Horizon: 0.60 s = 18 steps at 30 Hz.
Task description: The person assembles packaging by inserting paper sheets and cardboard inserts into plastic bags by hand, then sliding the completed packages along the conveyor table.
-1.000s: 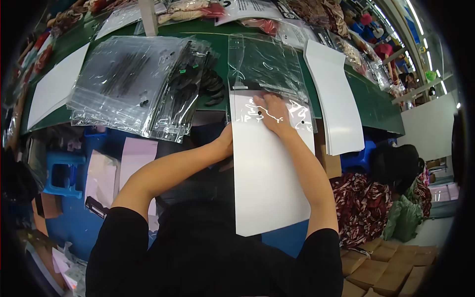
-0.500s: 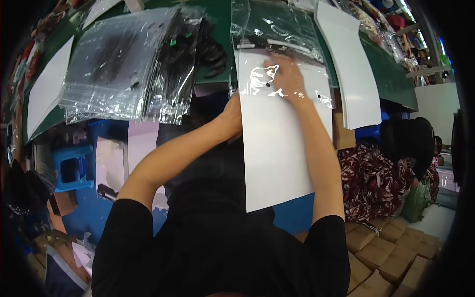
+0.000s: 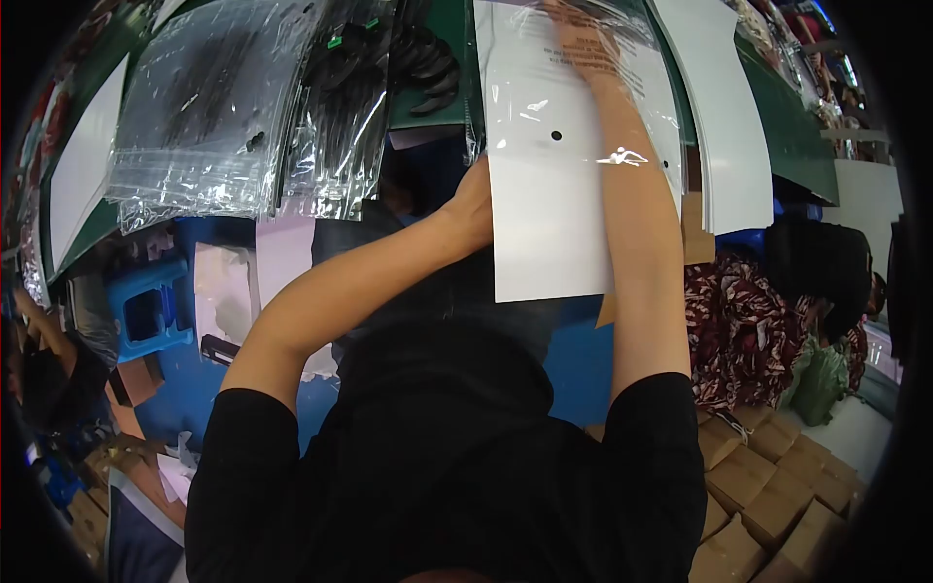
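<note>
A long white sheet [image 3: 544,223] lies partly inside a clear plastic bag [image 3: 530,107] with printed text and small dark holes. My right hand [image 3: 583,41] is inside the bag near its far end, over the sheet, its fingers partly cut off by the top of the view and blurred by plastic glare. At the left edge of the bag and sheet is my left hand [image 3: 474,199]; its fingers are hidden behind them. The near end of the sheet sticks out of the bag toward my body.
Left on the green table [image 3: 428,141] are stacked clear bags [image 3: 199,117] and bagged black items [image 3: 340,107]. More white sheets [image 3: 729,117] lie at the right. Below are a blue stool [image 3: 151,306], patterned fabric [image 3: 743,330] and cardboard boxes [image 3: 758,481]. A person [image 3: 58,360] is at far left.
My right hand has pushed farther away inside the bag, and the white sheet has gone deeper into it. The whole view has shifted, with the table now higher in the frame.
</note>
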Tool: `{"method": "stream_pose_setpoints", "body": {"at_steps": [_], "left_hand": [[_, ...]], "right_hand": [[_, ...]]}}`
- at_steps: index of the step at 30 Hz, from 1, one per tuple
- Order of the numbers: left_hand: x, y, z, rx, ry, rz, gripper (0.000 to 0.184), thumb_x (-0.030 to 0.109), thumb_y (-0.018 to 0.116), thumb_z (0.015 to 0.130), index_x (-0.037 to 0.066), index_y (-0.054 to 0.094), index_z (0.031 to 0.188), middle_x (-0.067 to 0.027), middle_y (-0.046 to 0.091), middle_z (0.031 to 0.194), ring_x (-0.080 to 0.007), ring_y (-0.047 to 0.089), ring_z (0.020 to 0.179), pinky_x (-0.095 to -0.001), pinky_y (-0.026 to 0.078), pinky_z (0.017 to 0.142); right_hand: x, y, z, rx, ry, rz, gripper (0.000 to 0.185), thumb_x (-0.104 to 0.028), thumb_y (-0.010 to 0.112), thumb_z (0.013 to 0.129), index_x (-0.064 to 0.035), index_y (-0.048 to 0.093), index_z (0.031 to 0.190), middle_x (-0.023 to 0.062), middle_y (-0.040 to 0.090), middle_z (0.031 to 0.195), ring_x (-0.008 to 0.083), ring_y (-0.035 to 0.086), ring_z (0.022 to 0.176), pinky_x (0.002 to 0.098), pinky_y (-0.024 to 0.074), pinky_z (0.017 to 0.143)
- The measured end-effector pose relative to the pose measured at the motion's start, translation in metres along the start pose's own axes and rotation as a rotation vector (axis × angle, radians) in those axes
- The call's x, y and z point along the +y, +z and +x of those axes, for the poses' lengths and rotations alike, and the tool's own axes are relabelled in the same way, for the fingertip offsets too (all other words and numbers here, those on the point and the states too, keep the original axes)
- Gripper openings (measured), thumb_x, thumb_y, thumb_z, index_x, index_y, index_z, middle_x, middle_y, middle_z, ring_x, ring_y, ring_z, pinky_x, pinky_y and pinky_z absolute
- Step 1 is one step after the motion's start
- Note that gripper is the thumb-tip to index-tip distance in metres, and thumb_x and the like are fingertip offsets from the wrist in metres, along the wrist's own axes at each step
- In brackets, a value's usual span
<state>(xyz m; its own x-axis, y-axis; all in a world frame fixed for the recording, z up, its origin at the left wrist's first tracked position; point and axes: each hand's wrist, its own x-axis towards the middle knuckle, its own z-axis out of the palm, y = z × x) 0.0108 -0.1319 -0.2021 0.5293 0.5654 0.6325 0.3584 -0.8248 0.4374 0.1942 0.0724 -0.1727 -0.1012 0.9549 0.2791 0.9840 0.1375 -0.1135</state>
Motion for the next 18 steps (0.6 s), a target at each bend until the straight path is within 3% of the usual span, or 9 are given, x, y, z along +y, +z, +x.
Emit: {"method": "stream_pose_setpoints", "body": {"at_steps": [4,11,14,18], "left_hand": [[0.003,0.000,0.004,-0.029,-0.001,0.105,0.034,0.018,0.056,0.087,0.006,0.064,0.118,-0.0134,0.064,0.121,-0.0310,0.060,0.110,-0.0441,0.050,0.093],[0.001,-0.002,0.003,-0.092,-0.003,0.136,0.036,0.019,0.058,0.086,0.004,0.064,0.119,-0.0151,0.064,0.121,-0.0343,0.059,0.113,-0.0456,0.048,0.096],[0.002,0.001,0.002,-0.080,-0.034,0.030,0.036,0.019,0.060,0.086,0.004,0.064,0.118,-0.0152,0.065,0.118,-0.0349,0.061,0.108,-0.0450,0.049,0.093],[0.006,0.003,0.007,-0.052,0.050,0.230,0.035,0.019,0.061,0.086,0.003,0.065,0.117,-0.0179,0.065,0.117,-0.0374,0.061,0.107,-0.0452,0.049,0.093]], "right_hand": [[-0.006,-0.003,0.022,0.103,0.218,0.209,0.070,-0.063,0.034,0.100,-0.0073,0.058,0.136,0.0122,0.061,0.135,0.0297,0.057,0.122,0.0420,0.0375,0.111],[-0.015,0.014,0.074,0.211,0.804,0.707,0.069,-0.063,0.034,0.100,-0.0077,0.058,0.135,0.0106,0.061,0.134,0.0277,0.057,0.121,0.0411,0.0388,0.110],[-0.017,0.015,0.079,0.232,0.955,0.834,0.069,-0.063,0.034,0.100,-0.0079,0.058,0.134,0.0100,0.061,0.133,0.0269,0.057,0.121,0.0407,0.0394,0.109],[-0.019,0.012,0.080,0.250,1.086,0.937,0.069,-0.063,0.035,0.100,-0.0082,0.058,0.134,0.0091,0.061,0.132,0.0258,0.058,0.120,0.0402,0.0401,0.109]]}}
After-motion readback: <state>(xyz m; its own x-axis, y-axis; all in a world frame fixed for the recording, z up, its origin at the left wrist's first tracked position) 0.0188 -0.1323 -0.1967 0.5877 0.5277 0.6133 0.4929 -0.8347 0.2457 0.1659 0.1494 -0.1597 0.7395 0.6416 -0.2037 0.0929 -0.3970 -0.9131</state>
